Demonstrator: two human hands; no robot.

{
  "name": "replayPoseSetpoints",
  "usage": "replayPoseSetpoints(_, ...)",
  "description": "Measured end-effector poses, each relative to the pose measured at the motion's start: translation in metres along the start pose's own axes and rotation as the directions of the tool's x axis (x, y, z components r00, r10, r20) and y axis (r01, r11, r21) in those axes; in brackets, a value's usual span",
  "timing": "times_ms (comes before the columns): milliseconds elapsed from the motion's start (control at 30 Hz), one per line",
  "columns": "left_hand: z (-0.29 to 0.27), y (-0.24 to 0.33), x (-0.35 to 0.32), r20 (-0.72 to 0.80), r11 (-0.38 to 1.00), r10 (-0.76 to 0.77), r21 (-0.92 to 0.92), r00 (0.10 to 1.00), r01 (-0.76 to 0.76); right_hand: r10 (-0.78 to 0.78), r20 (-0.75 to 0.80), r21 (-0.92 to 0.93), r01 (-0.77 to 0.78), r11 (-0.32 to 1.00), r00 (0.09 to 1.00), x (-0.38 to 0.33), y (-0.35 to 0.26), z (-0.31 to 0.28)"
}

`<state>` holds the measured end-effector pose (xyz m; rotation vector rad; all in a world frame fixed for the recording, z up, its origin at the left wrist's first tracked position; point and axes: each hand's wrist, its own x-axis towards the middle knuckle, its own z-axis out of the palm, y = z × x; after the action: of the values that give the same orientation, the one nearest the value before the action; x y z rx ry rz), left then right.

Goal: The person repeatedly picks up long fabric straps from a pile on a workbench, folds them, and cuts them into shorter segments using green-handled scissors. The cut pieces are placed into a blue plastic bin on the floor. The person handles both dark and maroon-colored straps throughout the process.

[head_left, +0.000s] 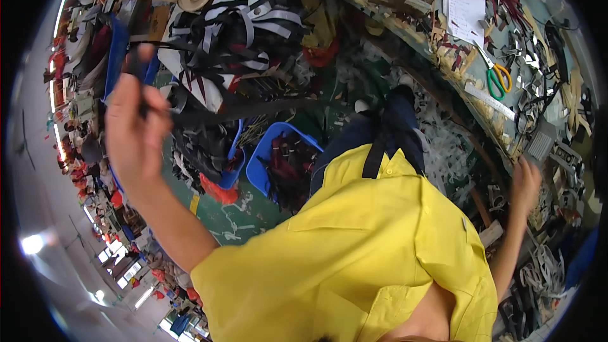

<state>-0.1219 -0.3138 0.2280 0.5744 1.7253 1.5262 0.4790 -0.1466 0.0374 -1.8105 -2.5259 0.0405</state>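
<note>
My left hand (136, 130) is raised at the left, its fingers closed round a black strap (247, 109). A length of the strap stretches from the hand to the right, over the bins. Motion smears the hand and the strap a little. At the right, my right hand (525, 185) is at the worktable's edge with its fingers curled together. Right by its fingertips is a grey ribbed metal plate (541, 142). Whatever those fingers may hold is hidden.
Blue bins (254, 164) with dark straps stand on the green floor (250, 218). Grey and black straps (253, 22) are heaped beyond them. The cluttered worktable (456, 66) bears scissors (494, 76) with green and orange handles, a paper sheet (464, 9) and a ruler (489, 101).
</note>
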Motion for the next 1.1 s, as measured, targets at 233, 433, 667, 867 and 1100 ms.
replayPoseSetpoints(233, 0.083, -0.011, -0.041, 0.168, 0.955, -0.223, 0.237, 0.96, 0.18, -0.88, -0.174, 0.791, -0.47, -0.392, 0.442, 0.085, -0.389, -0.051)
replayPoseSetpoints(433, -0.011, -0.053, -0.106, -0.009, 0.874, -0.401, 0.295, 0.916, 0.386, -0.737, 0.263, 0.087, -0.776, -0.625, 0.623, 0.13, -0.408, -0.074)
replayPoseSetpoints(667, -0.107, -0.126, -0.203, -0.083, 0.828, -0.5, 0.247, 0.862, 0.504, -0.596, 0.328, 0.3, -0.679, -0.67, 0.733, 0.181, -0.366, -0.05)
replayPoseSetpoints(867, -0.116, -0.161, -0.205, -0.038, 0.811, -0.562, 0.171, 0.826, 0.56, -0.494, 0.363, 0.379, -0.61, -0.696, 0.79, 0.181, -0.352, -0.04)
replayPoseSetpoints(1100, -0.145, -0.198, -0.215, -0.03, 0.742, -0.657, 0.148, 0.753, 0.654, -0.381, 0.319, 0.474, -0.495, -0.728, 0.868, 0.185, -0.326, -0.027)
